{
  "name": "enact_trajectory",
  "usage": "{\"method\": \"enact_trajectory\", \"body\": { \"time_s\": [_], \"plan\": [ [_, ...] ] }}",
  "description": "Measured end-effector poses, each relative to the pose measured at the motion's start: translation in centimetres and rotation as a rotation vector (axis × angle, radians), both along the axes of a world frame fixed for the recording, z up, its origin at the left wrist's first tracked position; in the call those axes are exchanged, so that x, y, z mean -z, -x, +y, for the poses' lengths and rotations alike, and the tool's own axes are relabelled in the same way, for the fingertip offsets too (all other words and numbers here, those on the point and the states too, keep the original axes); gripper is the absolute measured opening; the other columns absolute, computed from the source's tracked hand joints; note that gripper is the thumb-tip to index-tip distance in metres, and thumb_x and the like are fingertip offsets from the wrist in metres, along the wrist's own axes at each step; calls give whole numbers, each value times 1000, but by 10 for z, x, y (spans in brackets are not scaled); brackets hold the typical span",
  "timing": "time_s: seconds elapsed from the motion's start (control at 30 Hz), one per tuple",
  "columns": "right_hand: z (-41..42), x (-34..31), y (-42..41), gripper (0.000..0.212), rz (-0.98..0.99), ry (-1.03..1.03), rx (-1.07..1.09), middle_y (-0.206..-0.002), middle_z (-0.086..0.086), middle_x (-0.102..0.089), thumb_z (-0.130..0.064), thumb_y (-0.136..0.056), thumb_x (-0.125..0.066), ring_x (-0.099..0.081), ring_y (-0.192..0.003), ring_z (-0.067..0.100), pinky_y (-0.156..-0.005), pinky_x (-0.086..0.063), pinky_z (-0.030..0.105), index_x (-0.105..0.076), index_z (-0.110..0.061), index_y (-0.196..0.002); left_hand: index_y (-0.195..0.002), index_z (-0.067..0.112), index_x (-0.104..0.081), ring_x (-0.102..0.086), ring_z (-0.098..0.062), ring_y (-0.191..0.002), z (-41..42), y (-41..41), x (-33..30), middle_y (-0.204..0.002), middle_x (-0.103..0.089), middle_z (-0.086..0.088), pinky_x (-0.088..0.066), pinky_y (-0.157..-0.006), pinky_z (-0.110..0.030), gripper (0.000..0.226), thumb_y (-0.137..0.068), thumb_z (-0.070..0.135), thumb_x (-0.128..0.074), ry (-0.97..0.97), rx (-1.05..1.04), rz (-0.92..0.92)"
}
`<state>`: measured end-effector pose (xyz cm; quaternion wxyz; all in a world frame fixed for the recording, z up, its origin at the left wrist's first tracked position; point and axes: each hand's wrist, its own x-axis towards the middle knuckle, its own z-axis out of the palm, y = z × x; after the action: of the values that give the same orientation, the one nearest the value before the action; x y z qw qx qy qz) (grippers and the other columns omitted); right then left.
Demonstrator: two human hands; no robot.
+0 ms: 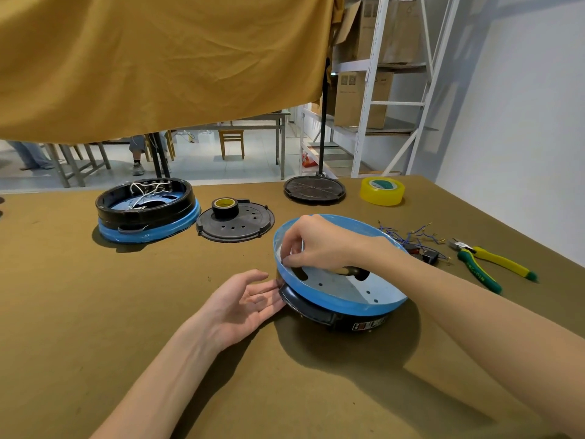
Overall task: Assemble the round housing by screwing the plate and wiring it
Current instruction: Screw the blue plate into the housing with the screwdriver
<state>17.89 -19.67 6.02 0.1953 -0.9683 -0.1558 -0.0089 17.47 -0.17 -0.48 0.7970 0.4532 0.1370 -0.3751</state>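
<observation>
A round housing (345, 304) with a blue rim and black base sits tilted on the table in front of me. My right hand (319, 245) reaches inside it, fingers pinched near the left inner wall; whatever they pinch is too small to tell. My left hand (247, 304) is open, palm up, with fingertips touching the housing's left outer side. A second housing (145, 213) with white wires inside stands at the far left. A black perforated plate (237, 221) lies between them. Blue wires (411, 236) lie to the right.
A black tape roll (224, 206) stands on the perforated plate. A round black stand base (314, 189) and yellow tape roll (382, 191) sit at the back. Green and yellow pliers (487, 264) lie at the right. An ochre cloth hangs above.
</observation>
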Motion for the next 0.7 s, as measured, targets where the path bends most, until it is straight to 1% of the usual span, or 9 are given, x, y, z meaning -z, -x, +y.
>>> {"method": "enact_trajectory", "body": {
  "time_s": [0.1,0.17,0.23,0.33,0.4,0.47,0.6,0.63,0.7],
  "plan": [
    [-1,0,1,9,-13,-24,11,-84,-10,-70,-36,-94,-72,-65,-79,9,-66,-53,23,-74,-28,-94,-121,-4,-62,-76,-35,-96,-1,0,0,-109,-74,-27,-64,-78,-44,33,-93,11,-65,-20,1,-5],
    [-2,-1,3,5,17,-34,-22,-87,-8,-70,-29,-94,-72,-65,-82,10,-71,-56,28,-72,-31,-99,-122,-4,-62,-76,-35,-96,-1,1,0,-109,-74,-27,-65,-76,-44,32,-93,11,-65,-24,1,-7],
    [0,1,5,7,8,-11,-26,-88,-8,-70,-27,-94,-72,-64,-82,10,-70,-56,29,-76,-26,-100,-123,-3,-61,-76,-35,-96,-2,1,0,-109,-74,-27,-65,-75,-45,32,-94,11,-65,-34,2,-18],
    [5,3,5,20,-27,16,38,-82,-11,-68,-36,-98,-66,-63,-77,8,-65,-52,26,-77,-19,-97,-123,-3,-61,-76,-35,-96,-2,2,0,-109,-74,-27,-64,-76,-46,32,-94,11,-65,-37,1,-29],
    [4,0,7,24,-22,7,66,-84,-10,-67,-39,-101,-60,-64,-79,10,-65,-52,28,-74,-20,-100,-123,-4,-61,-76,-35,-95,-1,3,0,-108,-74,-27,-64,-76,-46,34,-94,12,-66,-31,6,-31],
    [-3,-5,13,16,-22,-46,90,-85,-11,-67,-33,-102,-59,-63,-80,9,-67,-52,29,-71,-23,-104,-124,-4,-60,-76,-35,-96,-1,1,1,-109,-74,-27,-65,-77,-44,41,-91,18,-69,-25,18,-48],
    [-30,-7,33,10,-175,-90,231,-79,-13,-64,-24,-99,-61,-62,-76,7,-66,-50,29,-72,-23,-100,-125,-1,-53,-73,-35,-107,-5,1,1,-119,-72,-24,-57,-98,-45,73,-77,42,-85,2,81,-145],
    [-40,-6,40,10,-223,-109,284,-79,-13,-64,-24,-99,-62,-61,-76,6,-66,-49,29,-72,-24,-100,-124,1,-53,-74,-34,-106,-8,1,0,-119,-72,-23,-57,-97,-45,77,-71,43,-89,-23,79,-171],
    [-62,-4,55,9,-327,-198,407,-76,-11,-62,-22,-98,-63,-59,-72,6,-62,-47,29,-72,-23,-97,-124,2,-55,-76,-34,-100,-12,1,-3,-115,-74,-23,-62,-86,-45,79,-64,33,-95,-106,61,-219]
  ]
}}
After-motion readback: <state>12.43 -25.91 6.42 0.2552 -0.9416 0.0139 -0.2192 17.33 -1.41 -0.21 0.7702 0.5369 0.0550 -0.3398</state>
